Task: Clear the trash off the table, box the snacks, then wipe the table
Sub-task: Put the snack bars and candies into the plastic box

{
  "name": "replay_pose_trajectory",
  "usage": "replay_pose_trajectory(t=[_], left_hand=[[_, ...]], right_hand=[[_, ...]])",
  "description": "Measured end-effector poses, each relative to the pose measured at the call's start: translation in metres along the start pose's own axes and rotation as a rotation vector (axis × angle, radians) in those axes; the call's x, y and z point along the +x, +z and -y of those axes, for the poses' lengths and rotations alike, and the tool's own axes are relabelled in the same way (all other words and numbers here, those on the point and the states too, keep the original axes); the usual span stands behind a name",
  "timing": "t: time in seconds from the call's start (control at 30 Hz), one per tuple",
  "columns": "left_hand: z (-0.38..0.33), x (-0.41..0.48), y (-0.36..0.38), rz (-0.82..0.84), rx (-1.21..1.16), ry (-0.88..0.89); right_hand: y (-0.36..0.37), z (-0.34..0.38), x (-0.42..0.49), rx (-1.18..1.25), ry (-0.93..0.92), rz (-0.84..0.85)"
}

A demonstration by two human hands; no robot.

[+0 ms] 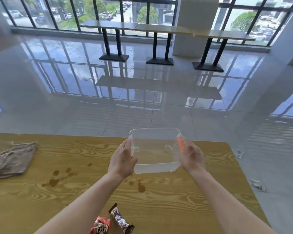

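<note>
A clear plastic box (pixel 155 168) with an orange latch (pixel 181 146) is held above the far side of the wooden table (pixel 184 200). My left hand (pixel 123 160) grips its left wall and my right hand (pixel 191 155) grips its right wall by the latch. The box looks empty. Two snack packets lie near the table's front edge: a red one (pixel 101 226) and a dark brown one (pixel 121 220). A beige cloth (pixel 13 160) lies crumpled at the table's left. Brown spill stains (pixel 55 180) mark the wood.
Two crumpled clear wrappers lie on the glossy tiled floor right of the table, one (pixel 238 152) further away and one (pixel 257 184) nearer. Long counters on black pedestal legs (pixel 159 46) stand by the windows far across the room.
</note>
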State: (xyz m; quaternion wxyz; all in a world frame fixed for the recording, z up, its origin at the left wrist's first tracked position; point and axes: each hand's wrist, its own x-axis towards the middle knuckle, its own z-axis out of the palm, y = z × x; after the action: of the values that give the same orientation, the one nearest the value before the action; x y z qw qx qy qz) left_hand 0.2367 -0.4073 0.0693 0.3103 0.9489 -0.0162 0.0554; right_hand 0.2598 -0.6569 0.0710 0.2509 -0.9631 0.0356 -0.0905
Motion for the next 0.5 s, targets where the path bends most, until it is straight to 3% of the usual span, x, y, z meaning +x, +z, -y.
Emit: replay_pose_trajectory(t=[0.5], left_hand=[[0.143,-0.138,-0.151,-0.266,0.153,-0.215]], right_hand=[[0.075,0.204,-0.075,0.062,-0.354,0.129]])
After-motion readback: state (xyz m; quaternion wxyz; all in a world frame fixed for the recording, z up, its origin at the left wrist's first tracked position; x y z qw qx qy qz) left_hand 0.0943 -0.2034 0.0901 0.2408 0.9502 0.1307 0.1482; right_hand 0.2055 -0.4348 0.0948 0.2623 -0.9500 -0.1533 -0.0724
